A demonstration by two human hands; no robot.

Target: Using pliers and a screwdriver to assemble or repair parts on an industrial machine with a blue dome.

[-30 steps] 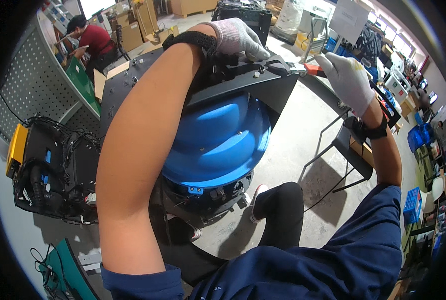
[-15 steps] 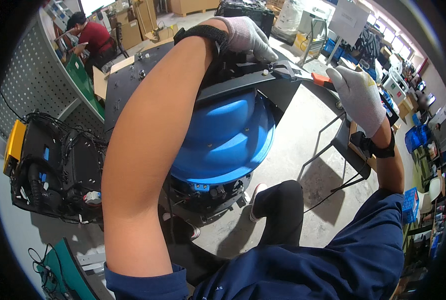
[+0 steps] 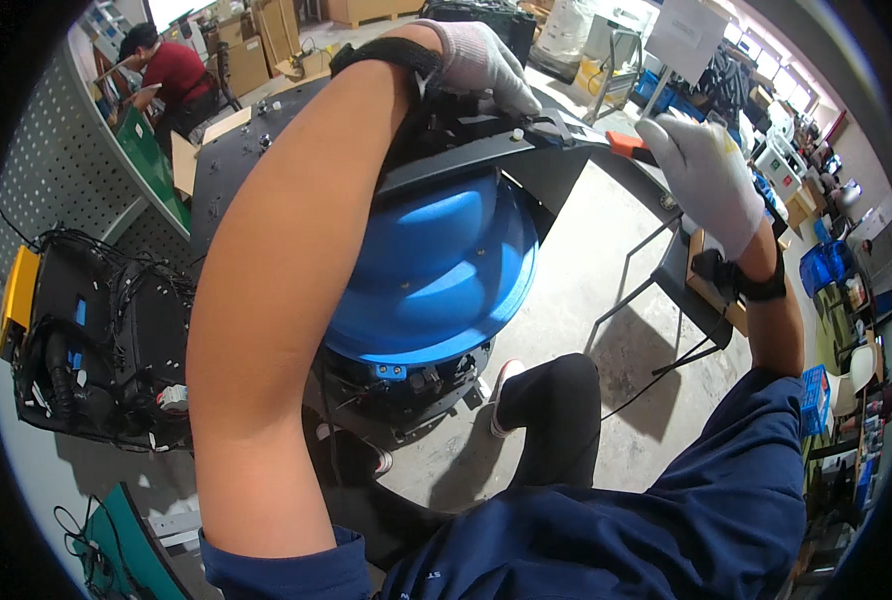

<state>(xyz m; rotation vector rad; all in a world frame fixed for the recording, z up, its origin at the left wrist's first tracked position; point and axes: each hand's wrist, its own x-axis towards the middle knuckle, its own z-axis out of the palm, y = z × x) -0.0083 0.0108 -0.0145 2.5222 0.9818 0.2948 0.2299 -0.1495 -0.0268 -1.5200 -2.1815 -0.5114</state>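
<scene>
My right hand [image 3: 708, 185], in a pale work glove, is closed round the orange and black handle of an adjustable wrench [image 3: 621, 144]. The wrench's metal head lies at the corner of a dark metal plate [image 3: 456, 163], beside a small white bolt-like piece [image 3: 517, 134]. On the far side of that plate, my left hand [image 3: 481, 68], gloved too, reaches down with bent fingers, its fingertips close to the wrench head. What those fingers grip is hidden. Below the plate sits a large blue ribbed shell [image 3: 436, 270] on a black round base [image 3: 416, 395].
A black stool [image 3: 681, 285] with a box on it stands at the right. At the left is an opened black and yellow unit [image 3: 96, 335] full of cables. A person in red [image 3: 176, 75] works at the far left. A stepladder [image 3: 616, 75] stands farther back.
The whole view has shifted slightly, so everything sits a little farther left and higher. The wrench head appears slightly turned. Both hands keep their places on the work.
</scene>
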